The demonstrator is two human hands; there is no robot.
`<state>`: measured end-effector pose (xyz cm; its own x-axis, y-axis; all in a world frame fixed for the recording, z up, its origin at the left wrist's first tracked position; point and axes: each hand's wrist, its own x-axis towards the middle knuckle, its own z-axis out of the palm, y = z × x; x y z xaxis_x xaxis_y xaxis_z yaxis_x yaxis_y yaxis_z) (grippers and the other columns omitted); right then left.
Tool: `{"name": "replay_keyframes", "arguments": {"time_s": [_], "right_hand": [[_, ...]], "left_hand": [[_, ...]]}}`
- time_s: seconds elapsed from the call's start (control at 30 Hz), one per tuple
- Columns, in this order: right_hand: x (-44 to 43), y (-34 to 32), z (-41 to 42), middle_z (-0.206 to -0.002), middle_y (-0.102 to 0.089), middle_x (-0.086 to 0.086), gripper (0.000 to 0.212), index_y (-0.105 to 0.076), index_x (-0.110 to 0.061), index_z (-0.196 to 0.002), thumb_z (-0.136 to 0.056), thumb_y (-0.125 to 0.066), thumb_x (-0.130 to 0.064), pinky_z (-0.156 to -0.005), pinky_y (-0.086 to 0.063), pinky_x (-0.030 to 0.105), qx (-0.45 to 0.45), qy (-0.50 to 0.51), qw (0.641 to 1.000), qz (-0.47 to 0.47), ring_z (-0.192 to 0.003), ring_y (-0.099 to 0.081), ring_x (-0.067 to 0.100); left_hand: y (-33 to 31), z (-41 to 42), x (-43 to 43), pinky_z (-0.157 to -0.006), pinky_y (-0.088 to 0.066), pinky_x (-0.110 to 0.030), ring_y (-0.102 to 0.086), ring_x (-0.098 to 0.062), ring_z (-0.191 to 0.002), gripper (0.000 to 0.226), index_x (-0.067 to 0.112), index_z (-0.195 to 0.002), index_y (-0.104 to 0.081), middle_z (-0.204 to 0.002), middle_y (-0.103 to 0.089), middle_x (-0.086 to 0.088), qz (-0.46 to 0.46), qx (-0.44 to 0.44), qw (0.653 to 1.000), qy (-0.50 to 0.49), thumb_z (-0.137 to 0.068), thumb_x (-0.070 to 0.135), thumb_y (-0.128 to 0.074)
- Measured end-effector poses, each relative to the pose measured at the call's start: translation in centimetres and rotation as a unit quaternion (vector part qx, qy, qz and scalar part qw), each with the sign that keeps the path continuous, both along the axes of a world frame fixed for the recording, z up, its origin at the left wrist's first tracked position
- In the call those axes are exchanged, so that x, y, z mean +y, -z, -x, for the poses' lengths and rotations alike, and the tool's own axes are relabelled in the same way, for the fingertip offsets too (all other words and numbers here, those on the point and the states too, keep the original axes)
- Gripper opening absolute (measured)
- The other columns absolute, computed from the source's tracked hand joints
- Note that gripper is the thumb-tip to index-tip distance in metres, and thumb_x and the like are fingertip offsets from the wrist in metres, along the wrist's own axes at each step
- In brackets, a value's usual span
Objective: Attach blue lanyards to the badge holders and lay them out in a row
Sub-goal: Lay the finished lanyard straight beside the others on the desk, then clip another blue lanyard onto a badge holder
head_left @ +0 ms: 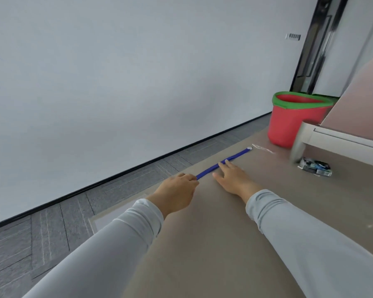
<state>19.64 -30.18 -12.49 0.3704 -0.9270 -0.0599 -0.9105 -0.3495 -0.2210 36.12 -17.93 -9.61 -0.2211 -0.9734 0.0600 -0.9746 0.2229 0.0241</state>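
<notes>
A flat blue lanyard (235, 157), a narrow woven strap, lies pulled straight on the matte tan worktop (202, 244). The left hand (177, 190) has its fingers curled and pinches the strap's near end. The right hand (233, 177) lies flat just beside it with its fingers straight, holding nothing; its fingertips (226, 161) rest on the strap about midway along.

Beyond the right hand, the strap's far end carries a small round pale fitting (249, 148). Just past that lies a thin clear plastic piece (264, 149), too blurred to identify. Further beyond stands a smooth red bucket (289, 123) with a green rim. To the right of the right hand, well apart, lies a glossy printed packet (316, 167) under a pale rounded frame (306, 136).

Both sleeves (116, 244) are smooth pale grey, bunched at the wrists. Left of the left hand, grey ribbed carpet tiles (52, 222) cover the floor.
</notes>
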Motion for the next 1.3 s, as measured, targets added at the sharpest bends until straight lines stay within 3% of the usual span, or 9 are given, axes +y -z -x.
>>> {"name": "replay_keyframes", "arguments": {"time_s": [0.17,0.43,0.6,0.73,0.9,1.1,1.3], "right_hand": [[-1.1,0.6,0.0,-0.157,-0.015,0.007,0.061,-0.020,-0.017,-0.147,-0.095,-0.027,-0.049,-0.118,-0.012,0.045,-0.005,-0.004,1.000,0.016,-0.144,-0.013,0.023],[-1.2,0.6,-0.1,-0.157,-0.012,0.005,0.064,-0.017,-0.018,-0.147,-0.094,-0.028,-0.051,-0.118,-0.009,0.044,-0.011,0.005,1.000,0.012,-0.145,-0.010,0.022],[-0.2,0.0,0.7,-0.153,-0.025,0.009,0.059,-0.027,-0.014,-0.144,-0.094,-0.038,-0.044,-0.115,-0.022,0.041,-0.068,0.006,0.997,0.027,-0.141,-0.023,0.026],[2.0,-1.9,2.7,-0.135,-0.050,0.009,0.045,-0.043,-0.013,-0.133,-0.093,-0.046,-0.033,-0.103,-0.038,0.038,-0.082,0.005,0.990,0.113,-0.124,-0.044,0.026],[6.6,-5.0,8.4,-0.098,-0.066,0.003,0.020,-0.060,-0.018,-0.099,-0.092,-0.045,-0.029,-0.069,-0.043,0.029,-0.088,0.034,0.985,0.148,-0.092,-0.060,0.024],[16.2,-7.6,18.4,-0.085,-0.065,0.002,0.017,-0.062,-0.016,-0.086,-0.091,-0.048,-0.025,-0.067,-0.046,0.030,-0.075,0.085,0.977,0.180,-0.079,-0.059,0.022],[26.6,-8.4,26.5,-0.073,-0.056,-0.004,0.018,-0.057,-0.019,-0.079,-0.091,-0.047,-0.027,-0.062,-0.043,0.028,-0.048,0.155,0.967,0.197,-0.068,-0.054,0.018]], "left_hand": [[0.4,0.6,-2.5,-0.097,-0.043,-0.038,-0.044,-0.022,-0.117,0.034,0.016,-0.127,-0.051,-0.130,-0.048,-0.002,-0.023,-0.038,0.999,-0.014,-0.097,0.018,-0.034],[0.6,0.2,-3.0,-0.096,-0.042,-0.037,-0.043,-0.020,-0.118,0.038,0.023,-0.129,-0.050,-0.129,-0.049,0.003,-0.011,0.007,1.000,-0.014,-0.098,0.021,-0.027],[0.4,0.1,-2.3,-0.100,-0.040,-0.036,-0.040,-0.019,-0.123,0.037,0.022,-0.132,-0.046,-0.134,-0.046,0.002,-0.013,0.006,1.000,-0.005,-0.096,0.024,-0.034],[-0.6,1.0,-1.0,-0.103,-0.039,-0.038,-0.041,-0.020,-0.125,0.039,0.021,-0.133,-0.044,-0.135,-0.045,0.002,-0.002,-0.002,1.000,0.004,-0.095,0.027,-0.040],[-2.2,4.7,1.6,-0.096,-0.044,-0.035,-0.046,-0.018,-0.116,0.034,0.021,-0.127,-0.048,-0.126,-0.049,0.001,0.060,0.007,0.998,0.036,-0.095,0.029,-0.040],[-3.1,13.3,6.2,-0.079,-0.046,-0.030,-0.053,-0.018,-0.096,0.022,0.016,-0.104,-0.058,-0.105,-0.058,-0.001,0.144,0.037,0.978,0.144,-0.093,0.022,-0.040],[-2.5,22.2,11.4,-0.077,-0.046,-0.034,-0.055,-0.022,-0.095,0.020,0.013,-0.097,-0.060,-0.100,-0.059,-0.003,0.175,0.082,0.949,0.247,-0.091,0.020,-0.042]]}}
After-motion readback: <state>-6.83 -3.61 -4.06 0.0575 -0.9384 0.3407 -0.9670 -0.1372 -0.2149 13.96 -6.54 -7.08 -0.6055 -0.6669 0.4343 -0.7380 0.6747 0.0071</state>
